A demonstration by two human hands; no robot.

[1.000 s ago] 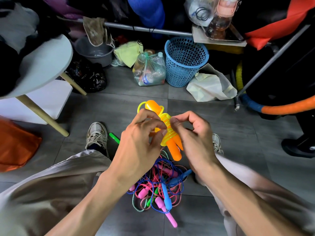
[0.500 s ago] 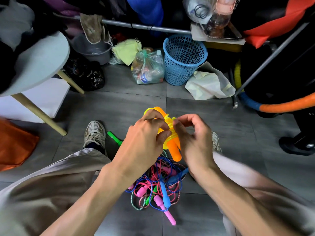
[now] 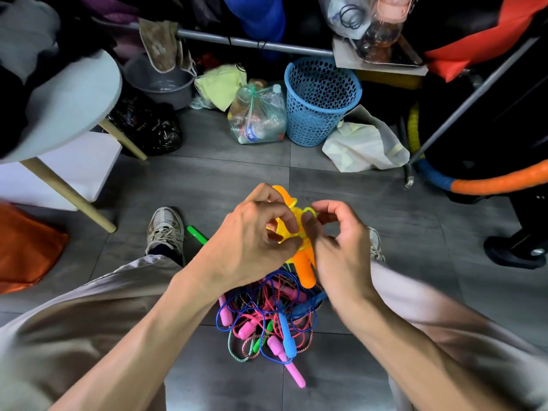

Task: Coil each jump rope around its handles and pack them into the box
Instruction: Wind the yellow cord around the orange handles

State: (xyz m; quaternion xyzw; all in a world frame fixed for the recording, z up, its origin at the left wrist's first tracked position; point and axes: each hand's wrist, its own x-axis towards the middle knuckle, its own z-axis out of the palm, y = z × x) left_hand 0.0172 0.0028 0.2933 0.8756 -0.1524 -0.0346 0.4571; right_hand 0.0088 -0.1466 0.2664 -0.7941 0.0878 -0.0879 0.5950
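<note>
Orange plastic handles [image 3: 302, 266] of a jump rope sit side by side between the two hands, above the floor and between the person's knees, with yellow cord [image 3: 289, 229] wound around their middle. One handle tip pokes up behind the left hand [image 3: 252, 241]; the other ends point down toward the pile below. The left hand grips the bundle from the left, its fingers [image 3: 284, 215] curled and pressed on the wound cord. The right hand [image 3: 338, 244] is at the bundle's right side, thumb and forefinger pinching a small loop of the yellow cord [image 3: 308, 211] at the top of the coil, the remaining fingers half curled and blurred.

Directly beneath the hands, a tangled pile of jump ropes [image 3: 267, 318] lies on the grey tiled floor [image 3: 207, 185]: blue, pink and braided cords mixed with pink, blue and green handles, one pink handle [image 3: 295, 375] sticking out toward the near edge. A separate green handle [image 3: 197, 235] lies on the floor beside the left shoe [image 3: 164, 229]. Light trouser legs frame the pile on both sides.

Farther off, a blue perforated basket [image 3: 321, 99] stands upright by a clear bag of bottles [image 3: 258, 117] and a crumpled pale bag [image 3: 364, 143]. A round white table [image 3: 74, 105] with wooden legs is at the left, a grey basin [image 3: 161, 84] behind it. An orange and blue hoop [image 3: 489, 183] curves in from the right.
</note>
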